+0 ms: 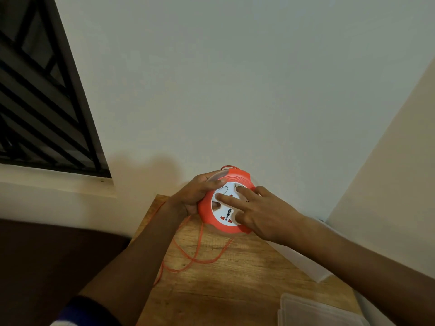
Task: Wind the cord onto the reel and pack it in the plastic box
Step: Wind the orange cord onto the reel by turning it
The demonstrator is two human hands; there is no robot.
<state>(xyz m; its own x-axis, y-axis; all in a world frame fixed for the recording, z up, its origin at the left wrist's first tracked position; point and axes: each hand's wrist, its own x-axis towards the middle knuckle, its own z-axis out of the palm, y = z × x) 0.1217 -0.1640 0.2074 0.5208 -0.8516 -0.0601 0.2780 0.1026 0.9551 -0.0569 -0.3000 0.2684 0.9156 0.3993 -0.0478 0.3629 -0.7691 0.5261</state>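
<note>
Head view, looking down at a wooden table (235,274) pushed into a corner of pale walls. At its far edge a person holds a round orange reel (224,203) with a white socket face, tilted so that the face turns toward the camera.

The left hand (199,195) grips the reel's left rim, fingers curled round it and thumb lying across the top edge. The right hand (261,212) comes from the right and lies on the white face with fingers spread and fairly straight, fingertips pressing the disc.

Loose orange cord (200,250) hangs from the reel's lower left side and runs toward the camera in slack loops over the table, then drops off the left edge. So the unwound length lies below and left of the reel, nearer the left hand, while the right hand sits on the face that I judge must turn.

A clear plastic box (313,311) waits at the near right corner, well apart from the reel and nearer the right arm.
</note>
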